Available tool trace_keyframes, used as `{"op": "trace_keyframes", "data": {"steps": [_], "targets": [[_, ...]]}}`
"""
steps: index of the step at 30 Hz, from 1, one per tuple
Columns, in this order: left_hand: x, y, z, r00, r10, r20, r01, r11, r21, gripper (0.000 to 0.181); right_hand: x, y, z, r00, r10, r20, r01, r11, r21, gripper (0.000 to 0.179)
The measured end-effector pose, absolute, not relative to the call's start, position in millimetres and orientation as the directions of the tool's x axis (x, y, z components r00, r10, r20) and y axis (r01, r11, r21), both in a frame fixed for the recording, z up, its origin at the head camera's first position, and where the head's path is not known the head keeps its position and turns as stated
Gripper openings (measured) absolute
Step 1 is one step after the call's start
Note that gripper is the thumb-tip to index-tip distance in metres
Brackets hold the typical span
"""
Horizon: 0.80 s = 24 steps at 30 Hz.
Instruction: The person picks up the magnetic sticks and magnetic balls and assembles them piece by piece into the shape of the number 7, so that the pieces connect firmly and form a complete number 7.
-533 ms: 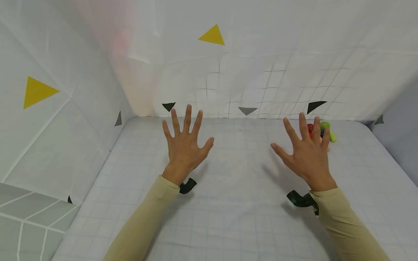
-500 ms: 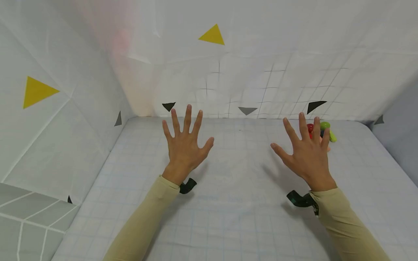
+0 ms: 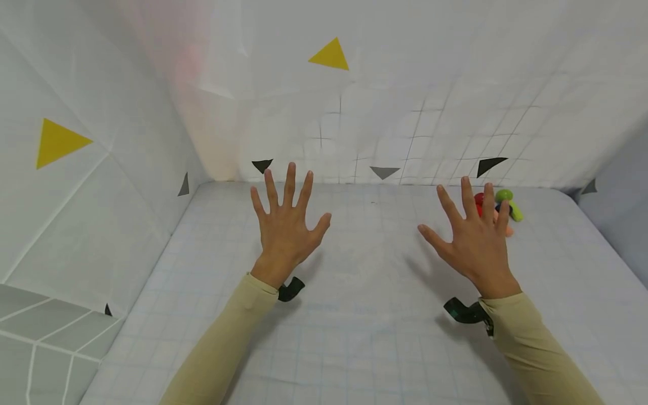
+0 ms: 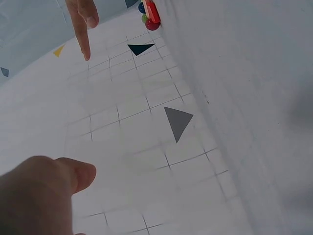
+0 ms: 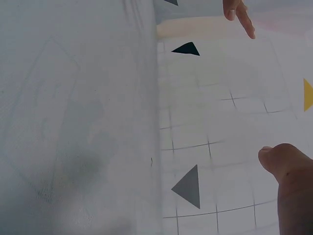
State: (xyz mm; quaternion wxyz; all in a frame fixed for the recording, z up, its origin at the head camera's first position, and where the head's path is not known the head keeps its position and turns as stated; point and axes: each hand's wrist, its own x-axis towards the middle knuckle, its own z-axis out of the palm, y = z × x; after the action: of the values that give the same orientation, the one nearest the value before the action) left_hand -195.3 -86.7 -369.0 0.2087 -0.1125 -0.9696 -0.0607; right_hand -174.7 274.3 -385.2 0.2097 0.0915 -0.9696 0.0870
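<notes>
My left hand [image 3: 286,230] is held over the left part of the white table with its fingers straight and spread. To the right, my right hand [image 3: 478,247] is spread the same way, palm down and holding nothing. Its fingers partly hide a small cluster of colourful things near the table's back edge. Among these are a green ball [image 3: 504,195] by a yellow-green stick [image 3: 515,211] and a pinkish piece [image 3: 509,231]. The left wrist view shows a red ball [image 4: 152,24] at the end of a red stick [image 4: 153,11], with a blue ball [image 4: 142,7] beside it.
The table [image 3: 364,337] has a faintly gridded white cover. A white back wall [image 3: 405,67] with black, grey and yellow triangles rises behind it, and a side wall [image 3: 101,225] stands at the left. A black wrist mount [image 3: 463,310] hangs under the right sleeve.
My right hand has shifted very slightly left and toward me, so a little more of the colourful cluster shows. The left hand is almost still.
</notes>
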Motion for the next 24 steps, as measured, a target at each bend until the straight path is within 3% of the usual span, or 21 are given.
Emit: {"op": "trace_keyframes", "data": {"steps": [8,18,24], "targets": [[-194.1,-86.3,-372.9,-0.887,0.2,0.417,0.25,0.966,0.069,0.087,-173.5,272.6,-388.7,-0.899,-0.148,0.412,-0.225,0.964,-0.144,0.088],[-200.6,-83.4,-381.0,-0.889,0.265,0.373,0.342,0.927,0.154,0.077,-181.2,279.3,-396.4,-0.949,-0.157,0.273,-0.241,0.92,-0.309,0.081],[-204.4,-73.3,-386.1,-0.877,0.343,0.336,0.442,0.852,0.282,0.071,-190.0,298.3,-404.0,-0.958,-0.152,0.244,-0.245,0.876,-0.416,0.071]]}}
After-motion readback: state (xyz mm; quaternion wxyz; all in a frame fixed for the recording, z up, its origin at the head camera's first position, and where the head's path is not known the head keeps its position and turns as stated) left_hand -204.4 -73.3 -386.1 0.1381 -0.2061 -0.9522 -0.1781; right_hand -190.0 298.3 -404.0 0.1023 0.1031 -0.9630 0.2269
